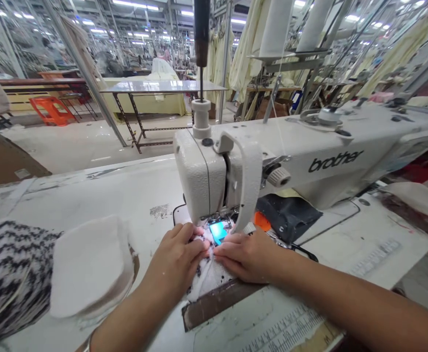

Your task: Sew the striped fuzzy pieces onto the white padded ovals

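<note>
A white sewing machine [309, 156] marked "brother" stands on the worn white table [125, 195]. Under its needle lies a small white fabric piece with black specks [210, 276]. My left hand [179, 259] presses on the piece's left side with its fingers curled down. My right hand [248, 256] pinches the piece from the right, fingertips almost touching the left hand just in front of the lit presser foot [219, 231]. Most of the fabric is hidden under both hands.
A stack of white padded pieces [89, 266] lies left of my hands, beside a pile of black-and-white striped fabric [8, 274]. A dark cloth [290, 217] sits under the machine arm. Thread cones [278, 27] stand behind. A metal table [155, 88] and orange stool [52, 110] lie beyond.
</note>
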Tool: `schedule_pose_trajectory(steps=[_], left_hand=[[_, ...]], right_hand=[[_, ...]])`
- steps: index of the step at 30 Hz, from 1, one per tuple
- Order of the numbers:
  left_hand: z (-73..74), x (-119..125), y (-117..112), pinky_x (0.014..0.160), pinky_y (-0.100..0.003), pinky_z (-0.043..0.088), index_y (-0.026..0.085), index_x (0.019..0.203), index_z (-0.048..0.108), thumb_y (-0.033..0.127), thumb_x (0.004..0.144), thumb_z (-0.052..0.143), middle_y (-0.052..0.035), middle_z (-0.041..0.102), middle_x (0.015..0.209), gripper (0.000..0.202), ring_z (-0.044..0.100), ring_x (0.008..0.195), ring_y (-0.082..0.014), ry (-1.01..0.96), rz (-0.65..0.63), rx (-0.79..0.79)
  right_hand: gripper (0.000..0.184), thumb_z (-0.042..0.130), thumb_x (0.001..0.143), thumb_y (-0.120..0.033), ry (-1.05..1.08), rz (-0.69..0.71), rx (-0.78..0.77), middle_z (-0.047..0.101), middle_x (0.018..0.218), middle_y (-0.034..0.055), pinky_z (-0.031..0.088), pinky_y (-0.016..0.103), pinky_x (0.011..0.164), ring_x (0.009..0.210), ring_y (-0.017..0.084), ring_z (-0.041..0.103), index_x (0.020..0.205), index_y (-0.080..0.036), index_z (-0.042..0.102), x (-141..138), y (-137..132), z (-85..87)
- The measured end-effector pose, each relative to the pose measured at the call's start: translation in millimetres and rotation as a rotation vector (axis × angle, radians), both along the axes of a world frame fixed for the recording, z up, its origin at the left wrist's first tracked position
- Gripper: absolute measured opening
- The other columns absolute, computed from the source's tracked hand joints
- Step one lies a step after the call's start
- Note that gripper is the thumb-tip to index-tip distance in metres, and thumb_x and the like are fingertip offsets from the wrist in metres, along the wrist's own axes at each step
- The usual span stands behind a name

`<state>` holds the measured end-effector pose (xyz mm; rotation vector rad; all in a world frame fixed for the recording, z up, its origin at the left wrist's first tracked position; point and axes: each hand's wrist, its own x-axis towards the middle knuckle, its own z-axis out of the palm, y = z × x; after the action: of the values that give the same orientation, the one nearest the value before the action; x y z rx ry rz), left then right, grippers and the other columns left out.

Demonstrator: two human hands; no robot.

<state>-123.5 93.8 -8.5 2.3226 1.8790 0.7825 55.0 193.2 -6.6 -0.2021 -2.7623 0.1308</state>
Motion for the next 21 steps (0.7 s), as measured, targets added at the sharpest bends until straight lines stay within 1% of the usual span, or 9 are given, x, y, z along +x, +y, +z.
schedule_pose_trajectory(steps=[5,7,9,12,14,16,18,21], left_hand=[[-1.9,12.5,-1.8,0.067,-0.040,0.044,0.019,0.081,0.065,0.018,0.087,0.049,-0.0078,0.051,0.084,0.018,0.047,0.081,-0.0248,0.058,0.092,0.020],[-1.6,14.0,-1.2,0.067,-0.042,0.045,0.018,0.081,0.065,0.018,0.087,0.048,-0.0087,0.052,0.086,0.018,0.048,0.082,-0.0259,0.079,0.128,0.026],[0.8,12.5,-1.0,0.068,-0.042,0.047,0.019,0.080,0.065,0.018,0.087,0.047,-0.0089,0.054,0.088,0.019,0.050,0.083,-0.0256,0.063,0.137,0.019],[8.8,3.5,-5.4,0.076,-0.039,0.049,0.020,0.089,0.065,0.017,0.088,0.044,-0.0073,0.057,0.098,0.021,0.054,0.090,-0.0226,-0.063,0.068,-0.058],[15.8,-5.3,-13.2,0.083,-0.036,0.048,0.023,0.099,0.062,0.016,0.090,0.040,-0.0053,0.057,0.108,0.025,0.055,0.097,-0.0196,-0.179,0.011,-0.120],[22.6,-12.9,-24.1,0.086,-0.035,0.046,0.024,0.102,0.059,0.015,0.089,0.038,-0.0038,0.054,0.115,0.026,0.054,0.101,-0.0176,-0.248,-0.021,-0.158],[28.1,-17.0,-34.9,0.087,-0.036,0.044,0.024,0.100,0.057,0.013,0.085,0.041,-0.0032,0.054,0.114,0.025,0.052,0.102,-0.0184,-0.209,-0.044,-0.176],[32.0,-16.2,-44.8,0.087,-0.042,0.039,0.025,0.097,0.058,0.011,0.077,0.048,-0.0029,0.055,0.108,0.026,0.049,0.101,-0.0228,-0.022,-0.080,-0.186]], right_hand=[[0.020,0.046,0.090,-0.024,0.017,0.008,0.013,0.063,0.068,-0.0007,0.028,0.027,0.059,0.058,0.012,0.052,0.084,-0.021,0.064,0.0,-1.8,0.3],[0.019,0.047,0.089,-0.023,0.005,0.017,0.020,0.063,0.068,-0.0003,0.028,0.027,0.059,0.058,0.012,0.052,0.083,-0.020,0.064,0.0,-1.5,0.5],[0.018,0.047,0.088,-0.024,-0.005,0.032,0.019,0.062,0.067,0.0000,0.028,0.027,0.059,0.058,0.013,0.052,0.081,-0.019,0.064,0.3,-0.7,0.8],[0.020,0.046,0.089,-0.024,0.009,0.065,-0.003,0.061,0.066,0.0002,0.029,0.027,0.060,0.060,0.013,0.052,0.078,-0.019,0.063,1.3,0.9,1.9],[0.022,0.044,0.089,-0.024,0.012,0.124,-0.021,0.060,0.064,-0.0001,0.029,0.028,0.060,0.060,0.013,0.052,0.077,-0.018,0.062,1.8,0.9,2.9],[0.023,0.043,0.089,-0.024,-0.002,0.208,-0.027,0.057,0.061,-0.0007,0.029,0.029,0.062,0.059,0.014,0.050,0.076,-0.019,0.061,1.2,-0.9,3.6],[0.022,0.042,0.088,-0.024,-0.019,0.275,-0.023,0.055,0.059,-0.0013,0.029,0.031,0.066,0.057,0.014,0.047,0.078,-0.019,0.061,-0.9,-4.8,3.5],[0.018,0.045,0.087,-0.026,-0.040,0.312,-0.007,0.056,0.060,-0.0019,0.028,0.033,0.067,0.055,0.014,0.046,0.082,-0.018,0.060,-6.2,-12.4,2.3]])
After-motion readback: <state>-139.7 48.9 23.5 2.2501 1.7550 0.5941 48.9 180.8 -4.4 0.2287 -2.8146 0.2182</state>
